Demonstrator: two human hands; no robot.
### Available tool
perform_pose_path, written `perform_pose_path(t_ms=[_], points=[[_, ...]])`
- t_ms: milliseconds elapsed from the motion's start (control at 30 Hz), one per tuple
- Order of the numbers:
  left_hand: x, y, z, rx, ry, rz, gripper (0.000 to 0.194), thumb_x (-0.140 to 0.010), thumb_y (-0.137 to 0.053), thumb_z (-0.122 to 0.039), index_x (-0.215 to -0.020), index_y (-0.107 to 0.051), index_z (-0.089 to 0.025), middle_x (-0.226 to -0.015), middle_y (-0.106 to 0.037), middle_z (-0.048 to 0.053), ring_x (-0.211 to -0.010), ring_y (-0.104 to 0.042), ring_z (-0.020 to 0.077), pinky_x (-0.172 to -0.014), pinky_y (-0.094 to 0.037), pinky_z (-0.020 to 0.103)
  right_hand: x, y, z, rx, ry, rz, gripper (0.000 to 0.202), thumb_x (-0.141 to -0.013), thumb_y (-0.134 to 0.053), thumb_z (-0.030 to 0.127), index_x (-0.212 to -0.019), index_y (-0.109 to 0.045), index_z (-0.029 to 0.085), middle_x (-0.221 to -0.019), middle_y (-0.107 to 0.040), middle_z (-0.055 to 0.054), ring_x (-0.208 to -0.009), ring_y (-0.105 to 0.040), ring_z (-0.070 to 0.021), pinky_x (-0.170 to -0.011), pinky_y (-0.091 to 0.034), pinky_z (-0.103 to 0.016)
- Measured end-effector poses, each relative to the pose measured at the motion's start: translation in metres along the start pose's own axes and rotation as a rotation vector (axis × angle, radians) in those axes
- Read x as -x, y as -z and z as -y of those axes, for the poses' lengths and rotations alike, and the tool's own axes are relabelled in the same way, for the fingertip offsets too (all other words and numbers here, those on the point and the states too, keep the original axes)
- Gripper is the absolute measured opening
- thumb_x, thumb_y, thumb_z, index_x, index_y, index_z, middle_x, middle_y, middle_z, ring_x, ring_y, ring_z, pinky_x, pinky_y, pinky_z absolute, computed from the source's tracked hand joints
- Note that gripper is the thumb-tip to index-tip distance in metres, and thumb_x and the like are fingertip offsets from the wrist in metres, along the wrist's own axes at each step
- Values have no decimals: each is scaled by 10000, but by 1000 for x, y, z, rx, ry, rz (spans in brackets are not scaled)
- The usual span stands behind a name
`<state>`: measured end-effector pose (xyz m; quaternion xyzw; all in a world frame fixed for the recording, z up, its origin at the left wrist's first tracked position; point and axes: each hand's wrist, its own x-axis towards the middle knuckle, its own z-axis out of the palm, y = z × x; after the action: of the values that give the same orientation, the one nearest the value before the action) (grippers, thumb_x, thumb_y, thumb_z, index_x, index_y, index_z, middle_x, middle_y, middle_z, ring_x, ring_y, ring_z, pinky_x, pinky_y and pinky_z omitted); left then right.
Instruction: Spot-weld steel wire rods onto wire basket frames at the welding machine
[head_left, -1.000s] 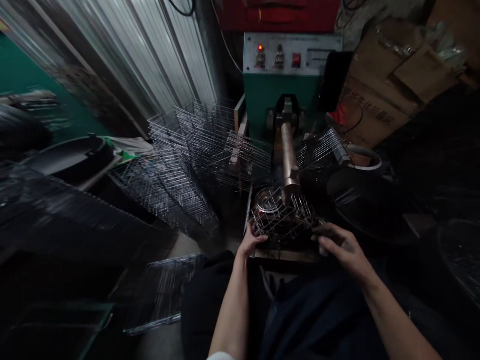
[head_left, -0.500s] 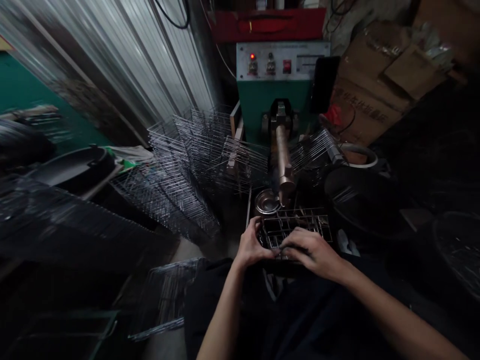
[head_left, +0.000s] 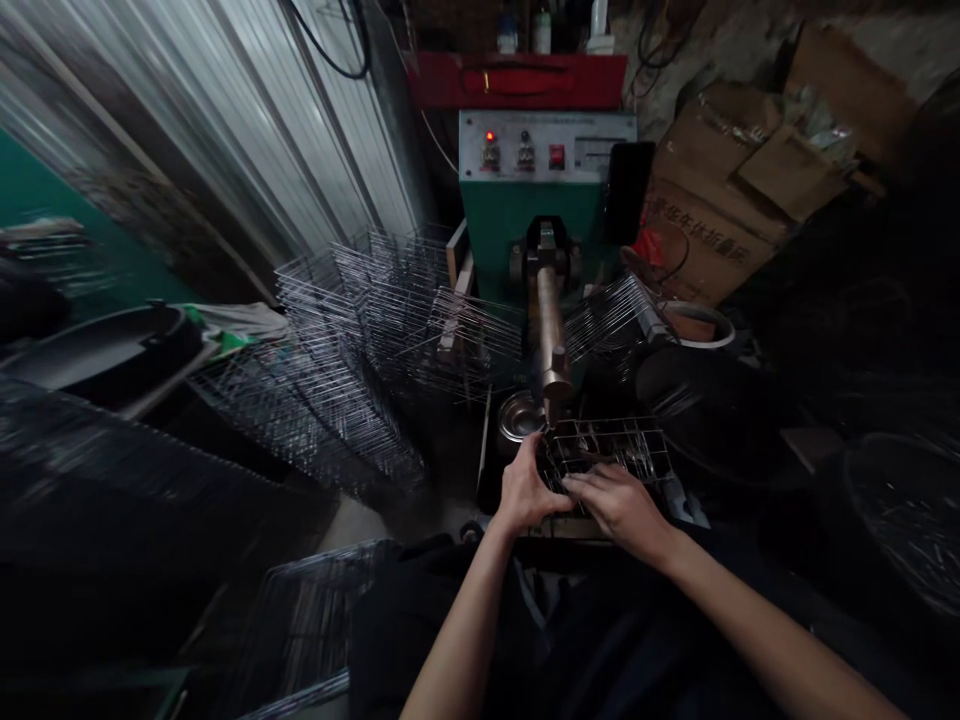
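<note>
My right hand (head_left: pixel 626 512) is nearest, on my side of the rod (head_left: pixel 551 335), its fingers bunched together on the near side of the wire rack (whether they pinch a wire or only press, I cannot tell); a second ago that hand was out at the rack's right end. My left hand (head_left: pixel 523 490) is just left of and below the rod's tip, thumb and forefinger spread wide, holding the rack's left end. The wire rack (head_left: pixel 615 440) itself lies mostly to the right of the rod. It was tilted, then lower and further left against the rod half a second ago; now its left end is close by the tip, which I judge makes that end the part being worked, though I cannot tell whether wire and tip touch. Just left of the tip sits a round metal dish (head_left: pixel 519 415). Piled wire meshes (head_left: pixel 337 350) stand farther left of the rod, and behind it is the green machine (head_left: pixel 491 240), its red light (head_left: pixel 490 134) lit as before.
</note>
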<state>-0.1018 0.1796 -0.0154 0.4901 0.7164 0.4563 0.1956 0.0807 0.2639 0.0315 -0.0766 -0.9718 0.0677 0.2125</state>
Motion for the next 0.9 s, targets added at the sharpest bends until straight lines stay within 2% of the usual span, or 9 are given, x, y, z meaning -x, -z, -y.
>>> perform_pose_path(t_ms=[167,433,600,733,900], points=[[-7,1,1,40,15,-3,1046,-467,-895,-317,-1379,-387,-259,-1298,-633,80,-1167,-639,316,-978,-511,433,-12,2,-6,-13,-5,43,366,-918,-551,72,-1223,-683,226,-1148,-749,-69,-1014,-678,-239,-910,-518,-402],[-10,1,0,53,52,-6,1045,-464,-900,-327,-1373,-386,-282,-1292,-644,60,-1167,-640,314,-962,-513,426,-23,9,-8,-76,-2,97,303,-932,-565,93,-1183,-690,205,-1089,-759,-64,-964,-668,-239,-853,-517,-388],[-13,4,0,14,74,1,1022,-475,-889,-356,-1367,-393,-288,-1250,-661,55,-1126,-657,333,-936,-523,442,-27,8,-10,-114,9,68,295,-931,-563,85,-1161,-693,218,-1075,-760,-56,-953,-675,-227,-884,-508,-388],[-8,6,-6,-29,131,1,982,-495,-866,-304,-1362,-406,-300,-1193,-686,52,-1039,-685,324,-897,-534,437,-29,11,-7,-196,-2,43,264,-952,-539,85,-1120,-690,221,-1032,-757,-39,-949,-672,-205,-892,-502,-357],[-11,11,-12,-67,108,-58,992,-500,-873,-333,-1376,-412,-269,-1245,-661,60,-1102,-666,312,-931,-519,411,-32,9,-9,-202,-57,-11,224,-960,-549,104,-1091,-689,219,-953,-730,-47,-896,-656,-210,-860,-514,-366]])
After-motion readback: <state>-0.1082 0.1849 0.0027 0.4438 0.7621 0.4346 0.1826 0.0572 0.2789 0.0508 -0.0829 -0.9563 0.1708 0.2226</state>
